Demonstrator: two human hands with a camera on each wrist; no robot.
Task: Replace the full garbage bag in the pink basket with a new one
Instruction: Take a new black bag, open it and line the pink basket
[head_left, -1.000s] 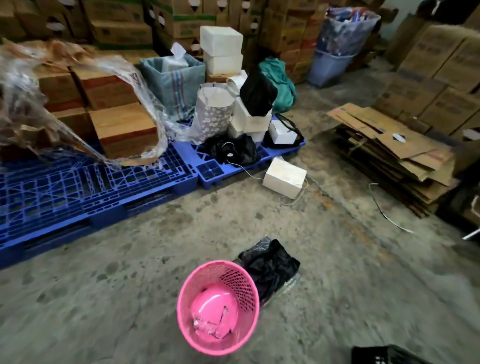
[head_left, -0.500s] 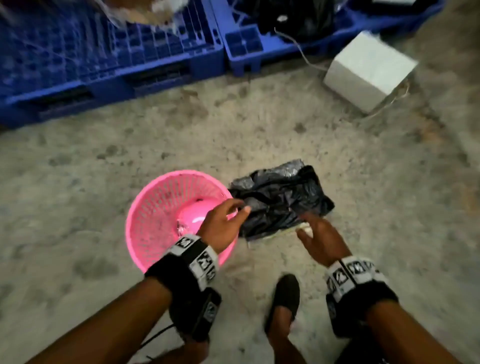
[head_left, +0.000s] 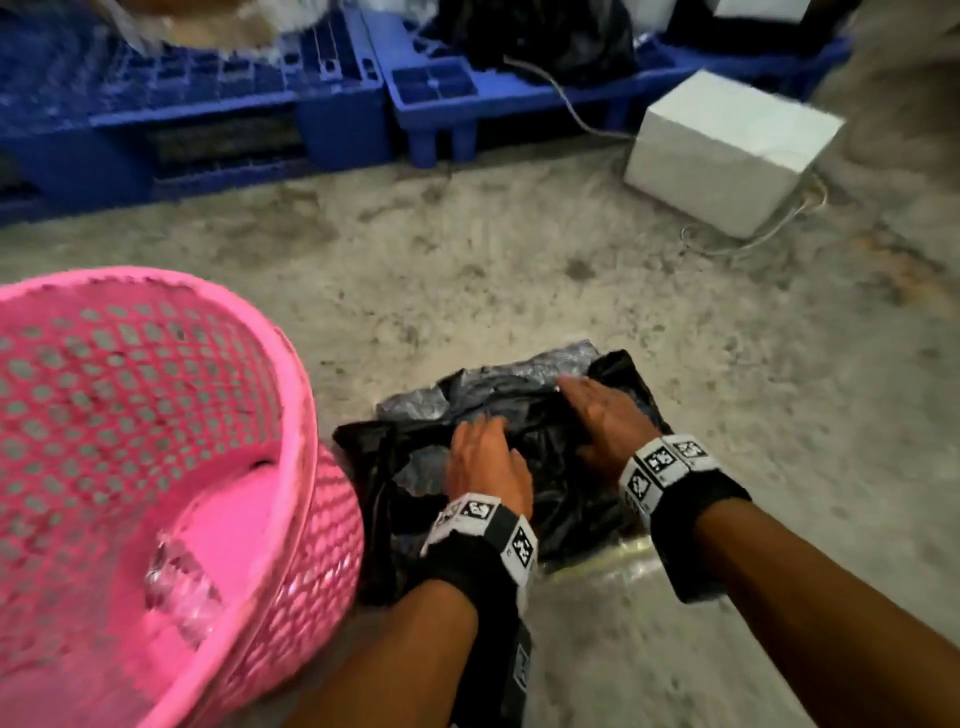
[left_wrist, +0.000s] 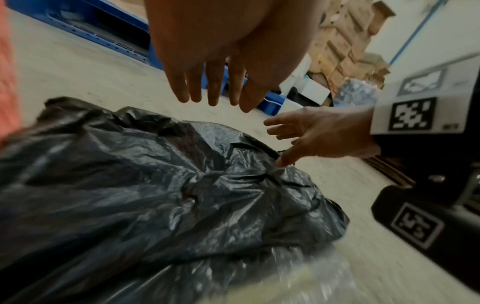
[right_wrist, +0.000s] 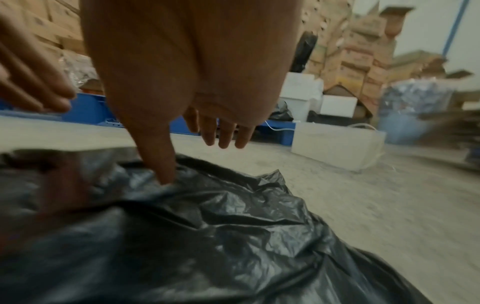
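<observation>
From the head camera, a crumpled pile of black garbage bags (head_left: 524, 447) lies flat on the speckled concrete floor (head_left: 519, 270), just right of the pink basket (head_left: 291, 415); its long axis runs from near-left to far-right, with a greyer, dull patch at the far edge and a strip of clear film under the near edge. The basket is round perforated plastic, mouth upward and tilted toward the camera, with a scrap of clear crinkled plastic (head_left: 182, 587) on its solid bottom. The left hand (head_left: 488, 462) and the right hand (head_left: 602, 415) both hover low over the black plastic, fingers extended and close together, gripping nothing. A white rectangular box (head_left: 727, 150) sits beyond, beside a blue slatted plastic pallet (head_left: 332, 104). From the left wrist, the left hand (left_wrist: 213, 61) hangs flat with straight fingers above the thin, glossy, wrinkled black film (left_wrist: 155, 195), while the right hand (left_wrist: 319, 137) touches a fold with one fingertip. From the right wrist, the right hand (right_wrist: 182, 72) is spread wide, its thumb tip pressing the creased black plastic (right_wrist: 221, 236); stacked cardboard cartons (right_wrist: 350, 51) stand behind.
</observation>
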